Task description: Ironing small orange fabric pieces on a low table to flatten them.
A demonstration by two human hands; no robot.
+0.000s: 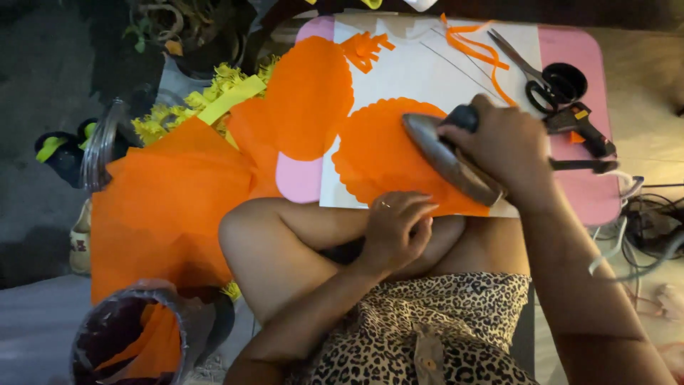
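My right hand (502, 146) is wrapped tight around the dark handle of a clothes iron (449, 157), forearm running in from five o'clock, wrist bent so the iron's sole tilts over the scalloped orange paper circle (381, 153). That circle lies on a white sheet (427, 68) atop the pink table (581, 53). My left hand (399, 228) sits at the circle's six o'clock edge, fingers curled loosely with the tips pressing the paper's rim, holding nothing. At nine o'clock from the iron, a second orange circle (310, 93) overlaps a big orange paper sheet (167, 207). At two o'clock lie black-handled scissors (548, 78) and a glue gun (581, 128).
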